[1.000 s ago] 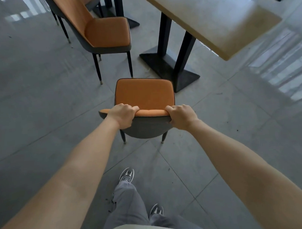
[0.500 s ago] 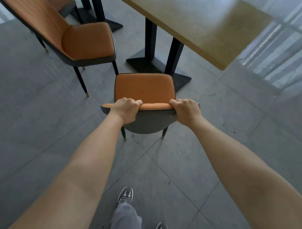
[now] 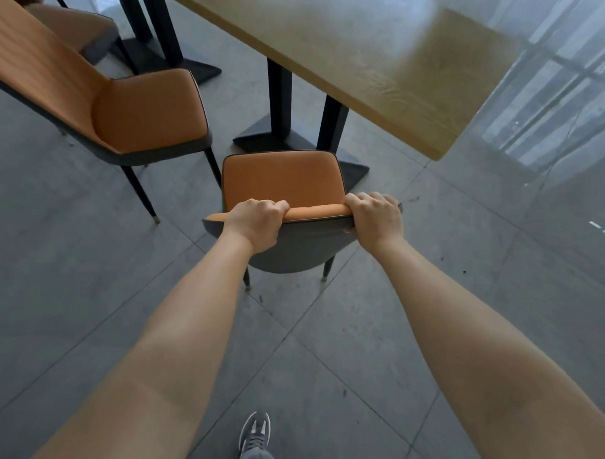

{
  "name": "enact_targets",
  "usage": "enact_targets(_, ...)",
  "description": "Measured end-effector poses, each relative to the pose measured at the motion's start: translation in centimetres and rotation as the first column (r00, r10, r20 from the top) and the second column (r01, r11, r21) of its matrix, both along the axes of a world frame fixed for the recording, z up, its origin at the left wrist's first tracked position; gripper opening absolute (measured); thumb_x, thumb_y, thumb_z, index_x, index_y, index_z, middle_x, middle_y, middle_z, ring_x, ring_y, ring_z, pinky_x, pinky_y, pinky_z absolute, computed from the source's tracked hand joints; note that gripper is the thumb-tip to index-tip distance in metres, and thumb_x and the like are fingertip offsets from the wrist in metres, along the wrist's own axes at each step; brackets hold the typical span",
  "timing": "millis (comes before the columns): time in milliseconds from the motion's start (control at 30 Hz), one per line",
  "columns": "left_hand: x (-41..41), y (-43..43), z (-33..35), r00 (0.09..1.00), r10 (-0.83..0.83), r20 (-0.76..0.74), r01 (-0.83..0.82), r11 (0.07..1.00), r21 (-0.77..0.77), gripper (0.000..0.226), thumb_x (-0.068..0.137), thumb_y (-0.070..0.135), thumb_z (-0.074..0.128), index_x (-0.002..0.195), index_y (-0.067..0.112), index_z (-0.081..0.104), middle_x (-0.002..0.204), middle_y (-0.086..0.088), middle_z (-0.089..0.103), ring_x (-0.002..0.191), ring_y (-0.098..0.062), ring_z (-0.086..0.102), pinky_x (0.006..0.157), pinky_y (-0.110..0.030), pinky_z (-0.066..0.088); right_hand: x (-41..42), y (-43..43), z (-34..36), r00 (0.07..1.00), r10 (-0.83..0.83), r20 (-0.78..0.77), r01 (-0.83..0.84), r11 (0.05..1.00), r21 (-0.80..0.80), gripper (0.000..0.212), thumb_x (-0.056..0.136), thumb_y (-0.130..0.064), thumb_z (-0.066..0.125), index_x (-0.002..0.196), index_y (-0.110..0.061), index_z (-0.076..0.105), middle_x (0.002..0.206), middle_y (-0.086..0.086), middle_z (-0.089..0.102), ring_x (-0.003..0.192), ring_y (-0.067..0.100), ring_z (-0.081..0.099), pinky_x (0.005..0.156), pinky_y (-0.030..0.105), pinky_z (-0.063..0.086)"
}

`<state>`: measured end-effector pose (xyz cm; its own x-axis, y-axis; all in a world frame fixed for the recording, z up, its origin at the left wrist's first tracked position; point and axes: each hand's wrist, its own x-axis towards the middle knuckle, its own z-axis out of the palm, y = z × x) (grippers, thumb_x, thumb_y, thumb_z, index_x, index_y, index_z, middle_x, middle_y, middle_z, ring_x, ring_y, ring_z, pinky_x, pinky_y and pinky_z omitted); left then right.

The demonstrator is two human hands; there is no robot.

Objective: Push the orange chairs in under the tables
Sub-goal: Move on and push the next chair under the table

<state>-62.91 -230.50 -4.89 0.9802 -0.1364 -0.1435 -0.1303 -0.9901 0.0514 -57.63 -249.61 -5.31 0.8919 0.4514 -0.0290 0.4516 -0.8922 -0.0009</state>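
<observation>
With both hands, left hand (image 3: 256, 225) and right hand (image 3: 374, 220), closed in a grip on the orange chair's (image 3: 282, 185) backrest, the table (image 3: 374, 65) lies straight ahead, its edge just beyond the seat front.

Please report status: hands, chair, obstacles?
Left hand and right hand grip held chair backrest. Seat short of table. Black table base directly ahead.
</observation>
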Motion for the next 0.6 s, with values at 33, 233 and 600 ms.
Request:
enact_targets(33, -0.1, -0.1, -0.1, 1.000, 0.009, 0.006, -0.009, 1.000, 0.002, 0.023, 0.090, 0.010, 0.050, 0.112, 0.009, 0.055, 0.102, -0.010, 0.067, 0.086, -0.028, 0.065, 0.070, -0.034, 0.050, -0.1, 0.1, -0.1, 1.000, -0.023, -0.011, 0.023, 1.000, 0.003, 0.020, 0.093, -0.015, 0.054, 0.112, -0.012, 0.057, 0.111, 0.008, 0.065, 0.103, 0.028, 0.058, 0.095, 0.036, 0.040)
enact_targets(233, -0.3, -0.5, -0.3, 0.996, 0.086, -0.002, -0.086, 0.994, 0.074, 0.050, 0.087, 0.041, 0.060, 0.125, 0.012, 0.044, 0.128, -0.011, 0.055, 0.118, -0.027, 0.051, 0.097, -0.040, 0.044, -1.8, 0.4, 0.2, 0.988, -0.092, -0.126, 0.093, 0.996, 0.002, 0.043, 0.094, -0.021, 0.048, 0.135, -0.012, 0.035, 0.137, 0.010, 0.045, 0.130, 0.029, 0.036, 0.115, 0.042, 0.018)
enact_targets(600, -6.8, 0.4, 3.3, 0.967, 0.253, 0.001, -0.253, 0.967, -0.026, 0.066, 0.098, 0.049, 0.014, 0.147, 0.016, -0.014, 0.158, -0.005, -0.017, 0.145, -0.020, -0.016, 0.117, -0.040, -0.011, -6.9, 1.0, 5.7, 0.956, -0.081, -0.281, 0.092, 0.995, 0.024, 0.073, 0.097, -0.053, 0.016, 0.146, -0.012, -0.020, 0.156, 0.006, -0.022, 0.144, 0.019, -0.020, 0.116, 0.034, -0.011)
